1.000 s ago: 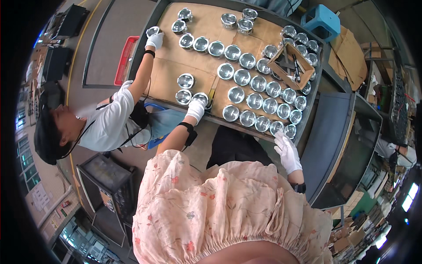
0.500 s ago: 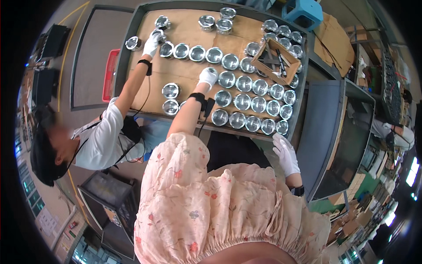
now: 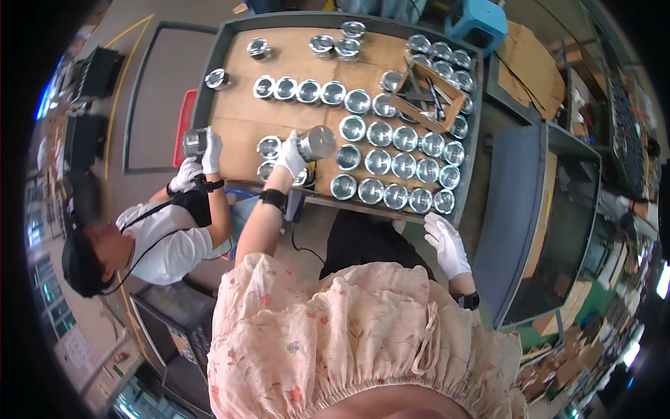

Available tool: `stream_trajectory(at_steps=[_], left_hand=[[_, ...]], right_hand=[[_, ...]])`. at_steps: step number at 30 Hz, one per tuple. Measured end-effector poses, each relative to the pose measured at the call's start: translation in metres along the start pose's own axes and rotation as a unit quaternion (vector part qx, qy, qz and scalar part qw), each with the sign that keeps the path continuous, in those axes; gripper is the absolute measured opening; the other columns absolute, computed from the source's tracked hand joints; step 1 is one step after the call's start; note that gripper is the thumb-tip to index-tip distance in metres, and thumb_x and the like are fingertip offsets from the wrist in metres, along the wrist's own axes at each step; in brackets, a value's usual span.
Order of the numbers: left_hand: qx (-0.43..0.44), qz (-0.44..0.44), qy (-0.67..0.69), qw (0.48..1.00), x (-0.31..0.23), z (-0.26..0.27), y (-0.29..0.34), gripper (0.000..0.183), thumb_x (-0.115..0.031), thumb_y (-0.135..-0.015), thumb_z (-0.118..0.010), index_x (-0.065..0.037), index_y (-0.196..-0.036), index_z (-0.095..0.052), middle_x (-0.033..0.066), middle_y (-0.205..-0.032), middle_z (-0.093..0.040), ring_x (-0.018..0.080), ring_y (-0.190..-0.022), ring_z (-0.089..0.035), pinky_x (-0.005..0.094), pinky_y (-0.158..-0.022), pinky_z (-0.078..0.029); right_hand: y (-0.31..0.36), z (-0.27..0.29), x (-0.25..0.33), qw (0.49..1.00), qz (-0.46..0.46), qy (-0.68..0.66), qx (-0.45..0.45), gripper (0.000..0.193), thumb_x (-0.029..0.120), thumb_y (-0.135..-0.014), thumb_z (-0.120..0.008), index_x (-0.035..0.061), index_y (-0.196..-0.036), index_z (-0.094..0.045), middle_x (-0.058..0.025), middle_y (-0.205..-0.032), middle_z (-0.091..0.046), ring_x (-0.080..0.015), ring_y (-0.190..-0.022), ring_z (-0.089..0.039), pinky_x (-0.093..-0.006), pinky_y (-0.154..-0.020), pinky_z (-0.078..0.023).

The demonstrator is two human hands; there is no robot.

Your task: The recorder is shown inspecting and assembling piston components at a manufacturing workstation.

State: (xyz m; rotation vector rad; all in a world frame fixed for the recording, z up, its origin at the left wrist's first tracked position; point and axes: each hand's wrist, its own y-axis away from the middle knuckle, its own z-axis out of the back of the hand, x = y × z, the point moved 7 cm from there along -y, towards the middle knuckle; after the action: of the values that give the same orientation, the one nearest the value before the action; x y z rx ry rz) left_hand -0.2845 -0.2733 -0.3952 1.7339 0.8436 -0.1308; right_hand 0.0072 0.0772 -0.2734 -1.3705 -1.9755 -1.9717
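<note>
My left hand point(image 3: 292, 158), in a white glove, is closed around a shiny metal piston point(image 3: 318, 143). It holds the piston tilted above the cardboard-lined table, and the piston is blurred by motion. Just left of this hand stand a couple of pistons point(image 3: 269, 147), partly hidden by it. On the right, rows of upright pistons point(image 3: 377, 162) fill the near part of the table. My right hand point(image 3: 449, 244), also gloved, is beside the table's near right corner with its fingers stretched out, holding nothing.
At the left a co-worker's gloved hands point(image 3: 211, 155) hold another piston point(image 3: 195, 142). A cardboard box point(image 3: 451, 120) with pens and tools sits on the pistons at right. The table has a raised grey rim point(image 3: 209, 112). A grey metal cart point(image 3: 513, 209) stands right, a blue stool point(image 3: 481, 22) beyond.
My left hand has moved left and toward me, with a piston now showing in it. The co-worker has brought a piston from the table to their body. My right hand has hardly moved.
</note>
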Motion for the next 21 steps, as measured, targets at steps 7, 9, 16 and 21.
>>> stream_trajectory(at_steps=[7,9,16,21], left_hand=[[0.294,-0.391,-0.396,0.777,0.008,-0.124,0.167,0.036,-0.025,-0.090,-0.060,-0.007,-0.120,-0.056,0.0079,-0.118,-0.062,0.0209,-0.110,-0.059,0.0325,-0.097,-0.047],[0.308,-0.423,-0.385,0.760,0.015,-0.152,0.195,0.036,-0.027,-0.091,-0.059,-0.006,-0.120,-0.055,0.0087,-0.116,-0.062,0.0212,-0.110,-0.059,0.0360,-0.096,-0.048],[0.206,-0.476,-0.455,0.724,0.035,-0.218,0.245,0.049,-0.002,-0.091,-0.046,-0.001,-0.140,-0.042,0.0176,-0.128,-0.055,0.0352,-0.114,-0.054,0.0416,-0.103,-0.041],[0.269,-0.676,-0.582,0.363,0.063,-0.283,0.377,0.022,-0.013,-0.083,-0.061,-0.005,-0.103,-0.061,0.0114,-0.093,-0.057,0.0309,-0.087,-0.053,0.0450,-0.078,-0.041]], right_hand=[[0.004,-0.062,0.055,0.983,0.080,0.036,0.158,0.032,0.018,-0.099,-0.050,0.0036,-0.127,-0.053,-0.0123,-0.129,-0.059,-0.0225,-0.114,-0.060,-0.0309,-0.088,-0.050],[0.016,-0.073,0.077,0.977,0.095,0.041,0.184,0.031,0.014,-0.099,-0.048,0.0017,-0.127,-0.051,-0.0129,-0.127,-0.059,-0.0222,-0.114,-0.060,-0.0320,-0.090,-0.050],[0.082,-0.100,0.108,0.908,0.138,0.106,0.382,0.042,0.033,-0.090,-0.057,0.0112,-0.125,-0.054,-0.0087,-0.128,-0.054,-0.0316,-0.121,-0.048,-0.0455,-0.103,-0.043],[0.094,-0.073,0.124,0.898,0.048,-0.245,0.363,0.073,0.049,-0.091,-0.057,0.0125,-0.147,-0.028,-0.0126,-0.143,-0.042,-0.0328,-0.128,-0.047,-0.0510,-0.102,-0.045]])
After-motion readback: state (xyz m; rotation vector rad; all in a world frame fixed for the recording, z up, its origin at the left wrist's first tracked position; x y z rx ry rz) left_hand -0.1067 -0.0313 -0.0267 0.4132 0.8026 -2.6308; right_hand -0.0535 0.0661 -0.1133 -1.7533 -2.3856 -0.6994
